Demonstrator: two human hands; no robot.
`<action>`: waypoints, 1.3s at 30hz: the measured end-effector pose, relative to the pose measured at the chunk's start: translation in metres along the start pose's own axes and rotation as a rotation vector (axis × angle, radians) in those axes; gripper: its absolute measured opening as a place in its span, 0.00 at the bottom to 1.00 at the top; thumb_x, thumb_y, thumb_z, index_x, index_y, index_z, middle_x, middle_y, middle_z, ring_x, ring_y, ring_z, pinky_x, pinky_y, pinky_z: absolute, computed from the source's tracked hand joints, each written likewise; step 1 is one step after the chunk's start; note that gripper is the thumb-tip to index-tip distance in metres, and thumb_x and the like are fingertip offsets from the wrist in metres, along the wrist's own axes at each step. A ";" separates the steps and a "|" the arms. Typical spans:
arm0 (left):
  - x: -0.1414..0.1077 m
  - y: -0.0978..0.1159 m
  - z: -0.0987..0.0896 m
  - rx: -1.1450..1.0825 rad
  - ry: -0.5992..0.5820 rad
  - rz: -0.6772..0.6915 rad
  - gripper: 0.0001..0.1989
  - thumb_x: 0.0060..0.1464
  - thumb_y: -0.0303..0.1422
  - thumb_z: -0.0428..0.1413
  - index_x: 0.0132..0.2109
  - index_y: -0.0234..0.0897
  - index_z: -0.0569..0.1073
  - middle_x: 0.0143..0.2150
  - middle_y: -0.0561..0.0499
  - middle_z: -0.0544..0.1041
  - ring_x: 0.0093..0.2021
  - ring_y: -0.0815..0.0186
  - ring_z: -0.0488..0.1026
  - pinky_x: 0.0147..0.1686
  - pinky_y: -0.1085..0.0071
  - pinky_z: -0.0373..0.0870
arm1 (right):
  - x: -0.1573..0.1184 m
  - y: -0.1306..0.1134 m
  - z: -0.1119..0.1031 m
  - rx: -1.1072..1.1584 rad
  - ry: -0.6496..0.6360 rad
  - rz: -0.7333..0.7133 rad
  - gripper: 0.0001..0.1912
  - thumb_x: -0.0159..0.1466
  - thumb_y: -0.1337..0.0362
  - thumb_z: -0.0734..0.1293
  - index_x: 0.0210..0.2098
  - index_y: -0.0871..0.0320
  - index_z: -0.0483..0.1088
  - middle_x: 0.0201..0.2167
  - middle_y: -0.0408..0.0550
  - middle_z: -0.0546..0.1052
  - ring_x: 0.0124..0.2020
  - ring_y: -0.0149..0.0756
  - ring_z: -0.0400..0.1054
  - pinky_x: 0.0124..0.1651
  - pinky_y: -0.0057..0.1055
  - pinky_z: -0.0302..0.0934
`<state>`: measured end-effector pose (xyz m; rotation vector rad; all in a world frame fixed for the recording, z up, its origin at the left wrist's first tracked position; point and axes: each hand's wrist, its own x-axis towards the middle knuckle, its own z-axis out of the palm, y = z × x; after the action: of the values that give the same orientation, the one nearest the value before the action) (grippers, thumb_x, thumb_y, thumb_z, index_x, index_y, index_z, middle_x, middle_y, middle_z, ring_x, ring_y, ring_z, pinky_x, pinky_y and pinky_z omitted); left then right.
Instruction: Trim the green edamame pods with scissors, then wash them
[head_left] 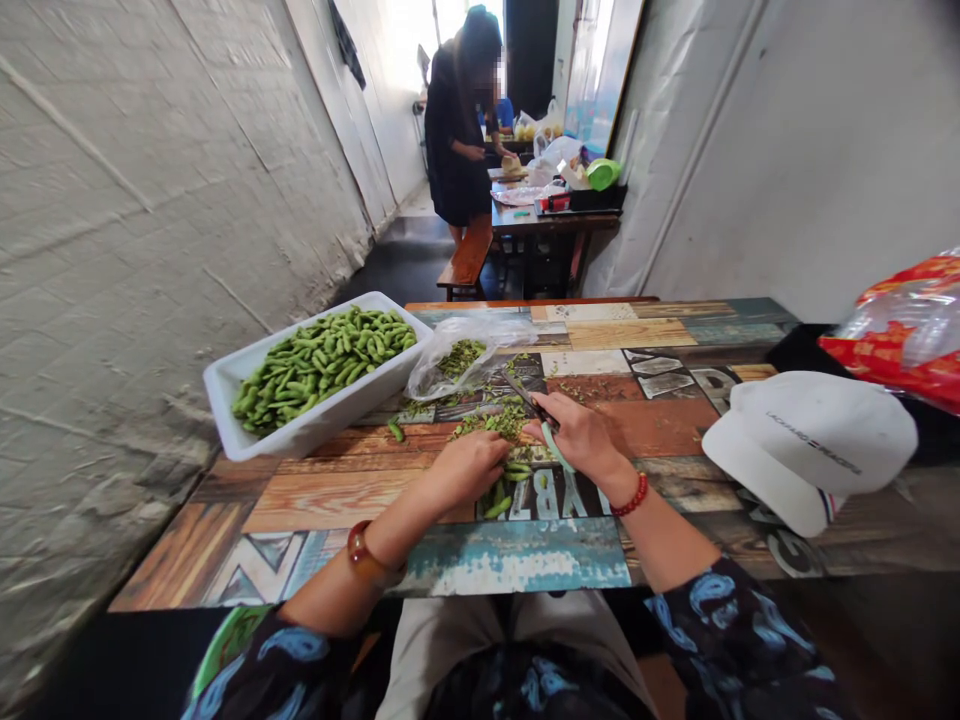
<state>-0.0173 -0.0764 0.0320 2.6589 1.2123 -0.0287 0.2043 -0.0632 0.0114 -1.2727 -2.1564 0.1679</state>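
Observation:
My right hand (576, 432) is wrapped round a pair of scissors (553, 442) with pale green handles, the dark blades pointing up and left. To its left, my left hand (472, 466) has its fingers curled together over the table; what they hold, if anything, is hidden. A few green soybean pods (516, 472) lie just beside and below its fingertips. Beyond both hands spreads a heap of small green trimmings (501, 418). One loose pod (396, 431) rests farther left on the table.
A white plastic tub (219, 392) full of green pods stands at the left. Behind the trimmings lies a clear plastic bag (491, 345) with more bits. A white cap (814, 440) and a red package (900, 330) sit at right. A person (457, 130) stands at another table.

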 end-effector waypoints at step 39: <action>0.009 -0.035 -0.001 -1.500 0.411 -0.296 0.15 0.47 0.39 0.66 0.39 0.33 0.79 0.34 0.49 0.79 0.24 0.74 0.68 0.22 0.78 0.61 | 0.000 -0.002 0.009 0.165 0.076 -0.061 0.22 0.65 0.55 0.70 0.56 0.56 0.69 0.38 0.52 0.78 0.38 0.40 0.75 0.42 0.35 0.71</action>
<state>-0.0375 -0.0466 0.0255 1.1752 1.0094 0.9782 0.1982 -0.0629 0.0052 -1.1009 -2.0682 0.2628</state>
